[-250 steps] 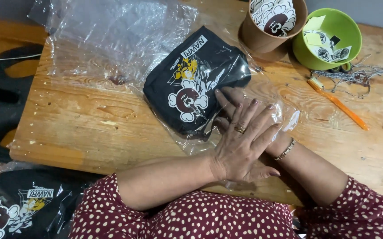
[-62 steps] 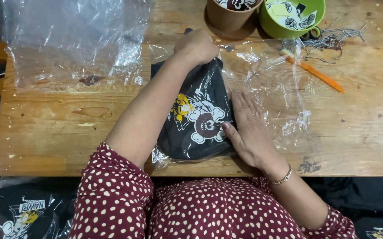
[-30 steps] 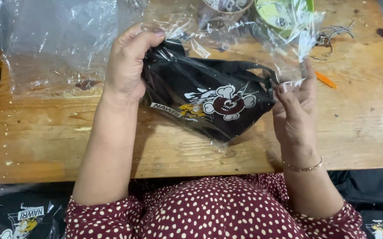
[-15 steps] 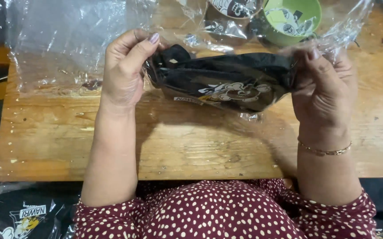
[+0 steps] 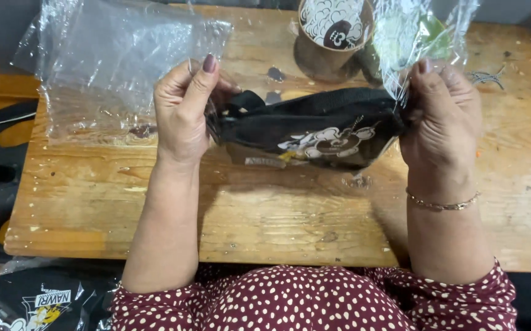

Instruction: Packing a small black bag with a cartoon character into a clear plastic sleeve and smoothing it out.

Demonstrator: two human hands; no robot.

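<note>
Black printed pouch point(image 5: 314, 132) is now lifted clear off the tabletop point(image 5: 277, 214), one pouch pinched between two hands: left hand point(image 5: 182, 113) at 9 o'clock, right hand point(image 5: 440, 116) at 3, gripping its clear wrap too.

— What are we looking at underneath?
— A worn wooden table point(image 5: 277, 214), stained and scratched.
— And lying on it?
— We see clear plastic bags point(image 5: 112, 67) at the far left (crumpled), and a brown cup point(image 5: 333, 37) at the far edge.
</note>
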